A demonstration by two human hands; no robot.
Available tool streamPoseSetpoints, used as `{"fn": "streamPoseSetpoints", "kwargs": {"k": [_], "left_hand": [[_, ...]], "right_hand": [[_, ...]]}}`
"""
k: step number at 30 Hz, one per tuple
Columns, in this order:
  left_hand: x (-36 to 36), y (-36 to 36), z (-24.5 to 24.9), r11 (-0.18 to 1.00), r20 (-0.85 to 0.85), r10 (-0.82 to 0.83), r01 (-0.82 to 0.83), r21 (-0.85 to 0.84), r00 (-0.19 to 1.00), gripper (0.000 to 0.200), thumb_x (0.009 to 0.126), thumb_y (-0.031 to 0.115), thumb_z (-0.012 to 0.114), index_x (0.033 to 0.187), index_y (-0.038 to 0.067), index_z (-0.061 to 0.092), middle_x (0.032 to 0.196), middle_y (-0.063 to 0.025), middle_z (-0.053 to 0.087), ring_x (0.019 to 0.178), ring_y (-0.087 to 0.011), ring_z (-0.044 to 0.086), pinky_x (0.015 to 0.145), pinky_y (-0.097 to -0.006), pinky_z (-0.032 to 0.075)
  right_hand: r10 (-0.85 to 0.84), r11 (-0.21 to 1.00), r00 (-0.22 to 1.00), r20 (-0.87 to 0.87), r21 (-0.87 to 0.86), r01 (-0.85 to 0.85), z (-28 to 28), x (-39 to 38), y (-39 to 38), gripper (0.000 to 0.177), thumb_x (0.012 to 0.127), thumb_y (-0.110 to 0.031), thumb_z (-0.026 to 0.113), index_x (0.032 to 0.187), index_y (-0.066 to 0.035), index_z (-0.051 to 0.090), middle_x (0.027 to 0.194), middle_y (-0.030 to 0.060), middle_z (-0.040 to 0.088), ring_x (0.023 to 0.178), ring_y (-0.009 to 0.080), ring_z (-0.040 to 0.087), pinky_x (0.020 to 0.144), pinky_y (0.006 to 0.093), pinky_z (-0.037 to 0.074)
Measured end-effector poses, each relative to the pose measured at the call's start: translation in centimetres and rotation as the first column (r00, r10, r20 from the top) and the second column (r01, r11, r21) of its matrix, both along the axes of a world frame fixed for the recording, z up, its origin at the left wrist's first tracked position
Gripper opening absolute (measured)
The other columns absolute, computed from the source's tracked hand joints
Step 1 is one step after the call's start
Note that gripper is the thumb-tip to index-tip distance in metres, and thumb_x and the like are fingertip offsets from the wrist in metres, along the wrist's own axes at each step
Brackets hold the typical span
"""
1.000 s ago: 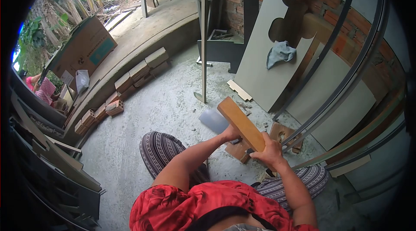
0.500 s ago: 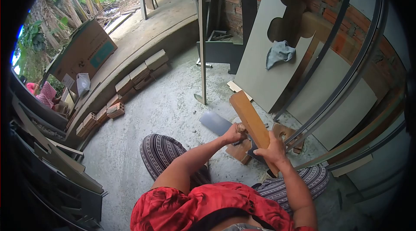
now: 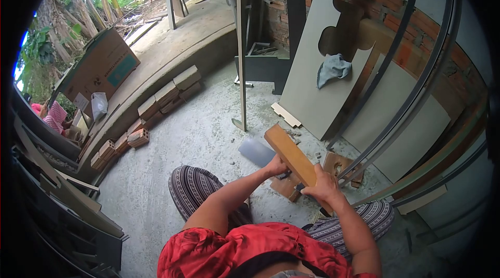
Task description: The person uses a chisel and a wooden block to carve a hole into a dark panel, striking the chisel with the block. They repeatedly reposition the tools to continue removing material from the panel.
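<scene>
My right hand [image 3: 324,187] is closed around the lower part of a long orange-brown wooden block [image 3: 290,152], tilted with its far end up and to the left. My left hand [image 3: 276,166] is closed at the block's left side. The block partly hides its fingers, so I cannot make out what they grip. A flat grey metal piece [image 3: 255,152], blurred, reaches out beyond my left hand; a dark part shows under the block. Beneath lies a brown wooden board [image 3: 286,188] on the concrete floor, between my legs in patterned trousers.
Another brown board with a hole [image 3: 339,167] lies to the right. Large pale panels [image 3: 317,80] lean on the brick wall, a grey-blue cloth [image 3: 333,68] on one. A thin post [image 3: 241,54] stands ahead. Bricks [image 3: 147,108] line the step; a cardboard box [image 3: 101,67] stands left.
The wooden block's far end has moved left and down. My left hand has shifted slightly down and left, and its fingers are more hidden by the block. My right hand has moved slightly left.
</scene>
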State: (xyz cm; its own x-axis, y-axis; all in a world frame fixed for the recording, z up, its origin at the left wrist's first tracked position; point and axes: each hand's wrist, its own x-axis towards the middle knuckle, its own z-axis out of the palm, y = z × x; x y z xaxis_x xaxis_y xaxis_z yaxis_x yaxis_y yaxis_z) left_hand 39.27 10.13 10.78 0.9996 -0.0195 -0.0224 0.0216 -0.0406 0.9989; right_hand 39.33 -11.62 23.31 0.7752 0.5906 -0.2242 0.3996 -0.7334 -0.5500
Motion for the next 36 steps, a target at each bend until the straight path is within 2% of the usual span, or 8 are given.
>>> {"fn": "streamPoseSetpoints", "kwargs": {"k": [2,15,21,30,31,34,35,36], "left_hand": [[0.4,0.3,-1.6,0.968,0.116,-0.015,-0.015,0.251,0.993,0.034,0.072,0.013,0.071,0.101,0.002,0.059,0.098,-0.0101,0.063,0.091,-0.0218,0.059,0.08,-0.0349,0.048],[0.4,0.6,-1.8,0.962,0.091,0.013,-0.037,0.269,0.996,0.033,0.074,0.019,0.07,0.101,0.002,0.06,0.101,-0.0142,0.062,0.096,-0.0256,0.058,0.081,-0.0365,0.047],[0.5,0.4,-2.2,0.967,0.078,-0.024,0.003,0.253,0.997,0.034,0.074,0.016,0.07,0.102,0.002,0.059,0.101,-0.0124,0.062,0.095,-0.0229,0.058,0.081,-0.0357,0.047],[-0.1,0.1,-0.7,0.955,0.071,-0.001,-0.02,0.296,0.997,0.035,0.074,0.014,0.071,0.105,0.003,0.059,0.102,-0.0109,0.062,0.095,-0.0203,0.058,0.081,-0.0337,0.048],[-0.1,0.0,-0.5,0.957,0.065,-0.013,-0.006,0.29,0.998,0.035,0.074,0.014,0.071,0.105,0.003,0.059,0.102,-0.0109,0.062,0.095,-0.0203,0.058,0.081,-0.0337,0.048],[-0.4,0.0,0.9,0.999,0.002,0.01,-0.01,0.052,1.0,0.032,0.075,0.005,0.07,0.105,0.002,0.059,0.102,-0.0046,0.063,0.092,-0.0143,0.059,0.076,-0.0305,0.05],[-0.6,0.0,1.9,0.988,-0.085,-0.064,0.051,-0.148,0.994,0.03,0.073,-0.001,0.069,0.102,0.003,0.062,0.097,-0.002,0.065,0.088,-0.0126,0.06,0.073,-0.0285,0.051],[0.2,1.0,-1.1,0.981,-0.1,-0.11,0.092,-0.171,0.989,0.027,0.072,-0.005,0.069,0.097,0.002,0.064,0.094,-0.0012,0.065,0.085,-0.0103,0.06,0.071,-0.0266,0.051]], "right_hand": [[0.006,1.0,1.0,0.025,-0.026,-0.006,0.1,-0.3,0.1,0.065,0.057,-0.038,0.074,0.102,-0.006,0.041,0.086,0.0213,0.063,0.085,0.0406,0.06,0.078,0.0471,0.044],[0.021,1.0,0.996,0.087,0.017,-0.023,-0.7,-0.6,0.2,0.069,0.057,-0.038,0.076,0.106,-0.006,0.039,0.086,0.0214,0.063,0.084,0.0395,0.061,0.075,0.0476,0.045],[0.021,0.999,0.998,0.053,-0.051,-0.019,-0.3,-0.5,0.2,0.071,0.057,-0.038,0.076,0.107,-0.006,0.038,0.087,0.0216,0.063,0.085,0.0396,0.061,0.076,0.0473,0.045],[0.001,1.0,0.997,0.072,-0.004,-0.001,-0.7,-0.6,0.0,0.071,0.056,-0.04,0.076,0.109,-0.006,0.042,0.089,0.0223,0.063,0.087,0.0393,0.061,0.078,0.046,0.045],[-0.011,1.0,0.998,0.066,-0.011,0.011,-0.7,-0.6,-0.2,0.071,0.056,-0.04,0.076,0.109,-0.006,0.042,0.089,0.0223,0.063,0.087,0.0393,0.061,0.078,0.046,0.045],[-0.046,0.976,0.999,0.002,0.211,0.045,-1.1,-0.4,-0.4,0.078,0.056,-0.042,0.077,0.116,-0.005,0.043,0.091,0.0223,0.063,0.088,0.039,0.061,0.079,0.0445,0.046],[-0.069,0.961,0.998,-0.016,0.266,0.07,-1.4,-0.3,-0.5,0.08,0.056,-0.043,0.077,0.117,-0.005,0.043,0.092,0.0222,0.063,0.089,0.0391,0.061,0.079,0.0442,0.047],[-0.099,0.954,0.995,0.002,0.286,0.094,-1.3,-0.3,-0.7,0.08,0.057,-0.042,0.076,0.119,-0.007,0.042,0.091,0.022,0.063,0.088,0.0394,0.061,0.078,0.0443,0.047]]}}
